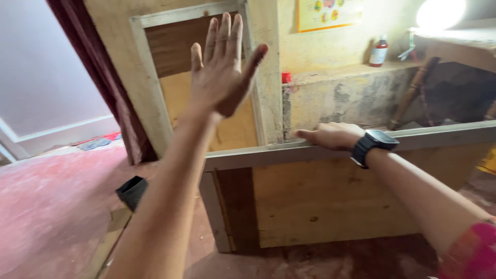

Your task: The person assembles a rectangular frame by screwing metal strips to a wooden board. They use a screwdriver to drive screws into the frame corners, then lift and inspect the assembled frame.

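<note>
- Low plywood panel (330, 201) framed in pale grey-painted wood, standing upright on the reddish floor, its top rail (439, 137) running level.
- The right hand (330, 136) rests flat on that rail; the left hand (223, 67) is raised, fingers spread.

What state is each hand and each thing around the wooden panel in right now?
Left hand: raised, fingers spread, holding nothing.
Right hand: resting palm-down on the grey top rail.
Grey-framed plywood panel: standing on edge on the reddish floor.
Second framed wooden panel: upright against the wall.
Red-capped bottle: upright on the ledge.
Dark red curtain: hanging beside the doorway.
</note>
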